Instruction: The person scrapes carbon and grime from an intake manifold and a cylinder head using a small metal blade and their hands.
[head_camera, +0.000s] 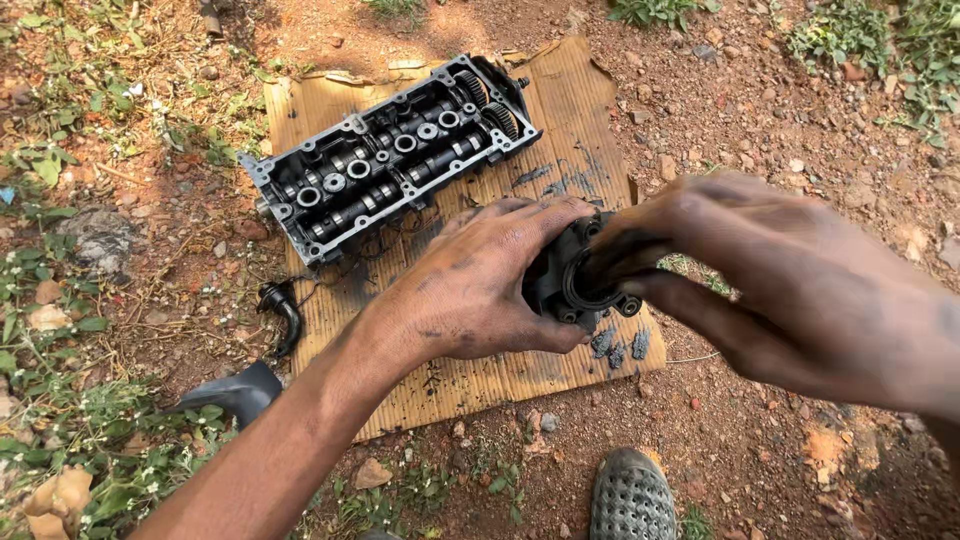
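My left hand (480, 285) is wrapped around a black, greasy round engine part (563, 290) and holds it up above a sheet of cardboard. My right hand (790, 275) comes in from the right, and its fingertips press into the part's open ring-shaped face. Both hands are smeared with dark grease. Much of the part is hidden behind my fingers. Farther away on the cardboard (560, 110) lies a grey metal cylinder head (390, 160) with camshafts and gears showing.
A black curved hose piece (285, 312) lies on the dirt left of the cardboard. A dark plastic piece (240, 392) sits lower left. A perforated shoe (630, 498) is at the bottom. Red dirt, stones and weeds surround the cardboard.
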